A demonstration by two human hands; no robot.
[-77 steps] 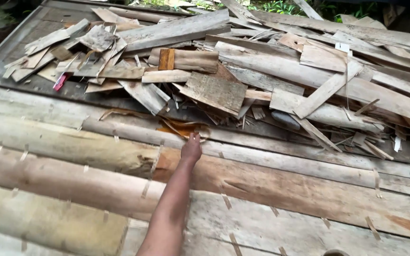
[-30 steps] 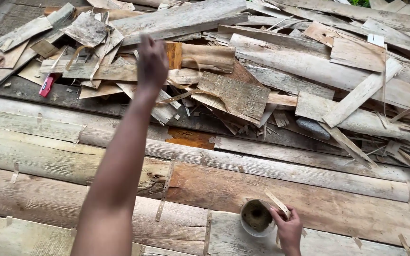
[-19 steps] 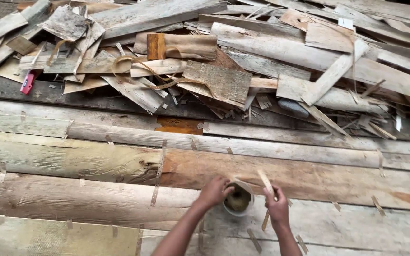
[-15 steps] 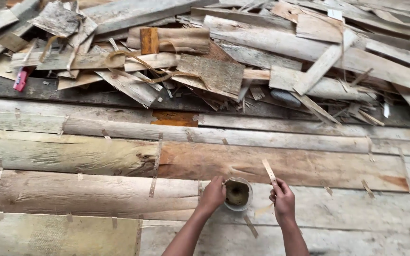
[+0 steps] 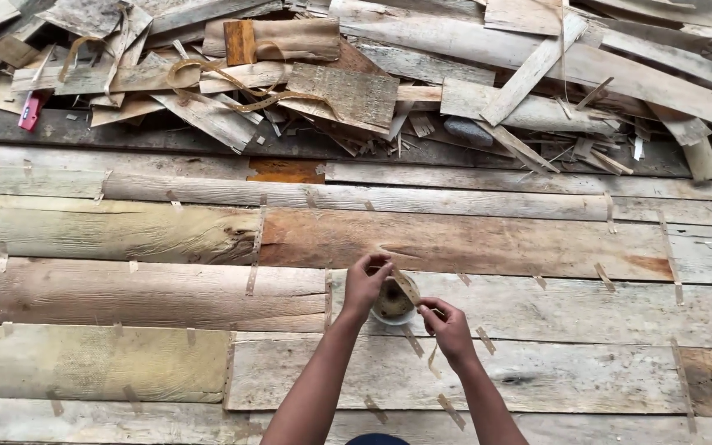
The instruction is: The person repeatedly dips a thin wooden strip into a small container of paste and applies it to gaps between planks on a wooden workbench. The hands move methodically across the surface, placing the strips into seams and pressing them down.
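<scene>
The small round pot [image 5: 392,302] sits on the joined veneer sheets [image 5: 125,292], low in the middle of the view, between both hands. The left hand [image 5: 364,283] has its fingers [image 5: 377,264] pinched shut on the upper end of a thin tape strip [image 5: 406,286] slanting over the pot. The right hand [image 5: 448,328] has its fingers closed on the strip's lower end; a scrap pile [image 5: 356,91] lies well beyond.

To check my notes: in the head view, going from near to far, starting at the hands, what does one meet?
Right hand holding a thin strip → left hand at the small round container → reddish-brown sheet → orange patch → pile of wood scraps.
</scene>
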